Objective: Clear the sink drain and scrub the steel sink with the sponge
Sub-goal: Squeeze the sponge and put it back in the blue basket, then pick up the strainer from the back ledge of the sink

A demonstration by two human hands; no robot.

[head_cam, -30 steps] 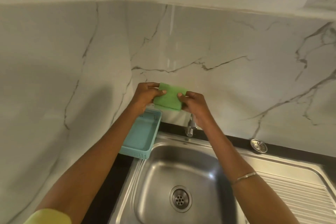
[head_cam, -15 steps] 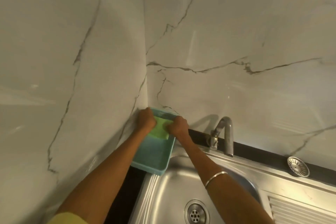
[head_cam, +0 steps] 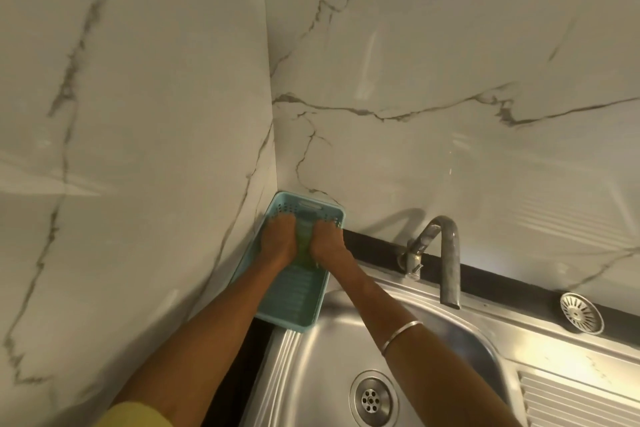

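Note:
Both my hands are inside a light blue plastic basket (head_cam: 294,308) in the wall corner, left of the sink. My left hand (head_cam: 277,239) and my right hand (head_cam: 327,241) press on the two ends of a green sponge (head_cam: 304,246), of which only a narrow strip shows between them. The steel sink (head_cam: 311,367) lies below, with its open drain (head_cam: 372,399) bare at the bottom. A loose round steel strainer (head_cam: 581,313) rests on the dark ledge at the far right.
A curved steel tap (head_cam: 446,253) rises from the sink's back rim, right of my right forearm. The ribbed drainboard (head_cam: 581,399) runs off to the right. Marble walls close in at the left and the back.
My hands have brought the sponge down from in front of the wall into the blue basket and now press it near the basket's far end.

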